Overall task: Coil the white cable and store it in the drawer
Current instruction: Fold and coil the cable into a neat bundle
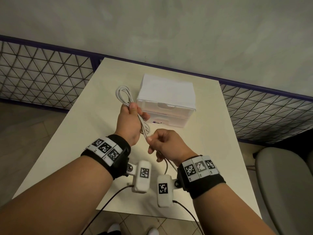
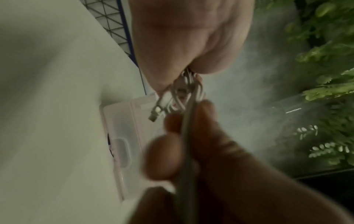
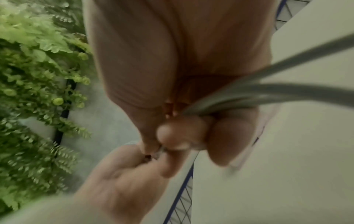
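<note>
The white cable point(image 1: 122, 94) is gathered into long loops that stick up past my left hand point(image 1: 133, 109), which grips the bundle in a fist above the table. The strands run down to my right hand point(image 1: 149, 139), which pinches them between thumb and fingers; a tail hangs below that wrist. In the left wrist view the cable point(image 2: 188, 84) shows its plug point(image 2: 155, 111) poking out beside the loops. In the right wrist view blurred cable strands point(image 3: 268, 91) leave my curled fingers. The white two-drawer unit point(image 1: 166, 92) stands just behind and to the right of my hands, both drawers pushed in.
The cream table point(image 1: 76, 158) holds only the drawer unit. A wire-mesh fence point(image 1: 42, 73) runs behind it along a grey wall. A grey chair point(image 1: 284, 184) stands at the right. Green plants point(image 2: 325, 60) show in the wrist views.
</note>
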